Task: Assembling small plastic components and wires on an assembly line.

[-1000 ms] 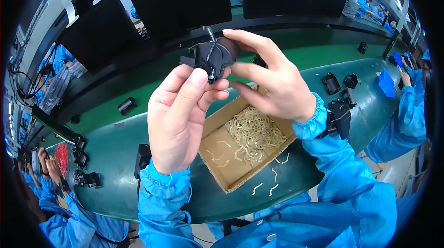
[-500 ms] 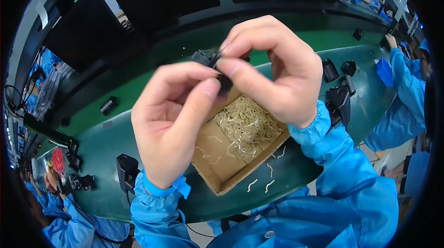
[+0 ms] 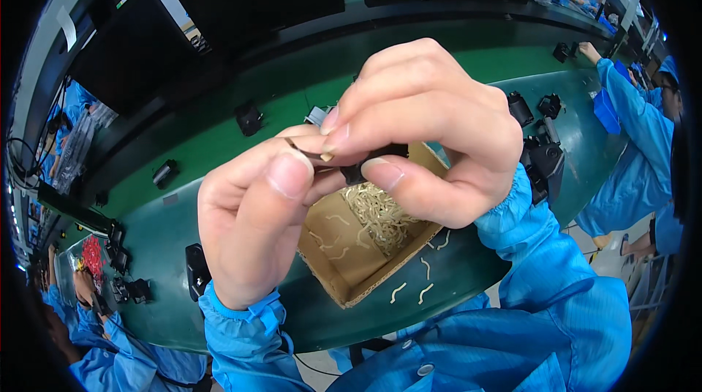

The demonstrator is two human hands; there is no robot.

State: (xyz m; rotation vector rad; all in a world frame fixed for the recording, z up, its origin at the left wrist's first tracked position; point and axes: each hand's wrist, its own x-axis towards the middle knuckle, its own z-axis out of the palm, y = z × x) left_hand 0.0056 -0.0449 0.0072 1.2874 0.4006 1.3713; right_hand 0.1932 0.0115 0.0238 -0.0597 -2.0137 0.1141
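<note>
A thin curved strip [image 3: 311,155], dark with a pale tip, is pinched between the thumb and forefinger of my left hand [image 3: 252,205]. My right hand [image 3: 450,129] grips a small black part [image 3: 355,173] between thumb and fingers, and its forefinger tip touches the strip's pale end. Much of the black part is hidden behind the fingers. Both hands are raised over an open cardboard box [image 3: 391,269], which holds a heap of pale wavy strips [image 3: 380,220]. A few more loose strips [image 3: 426,292] lie on the green table by the box's near right side.
Black camera-like devices [image 3: 537,161] stand at the right, beside a blue bin [image 3: 605,112]. Another black device [image 3: 196,271] is left of the box. Further black parts [image 3: 248,118] rest on the green belt. Co-workers in blue [image 3: 632,114] work on both sides.
Both hands have shifted slightly, and the thin strip between them now shows. My right fingers have come lower. The co-worker at the right has stretched an arm toward the far belt.
</note>
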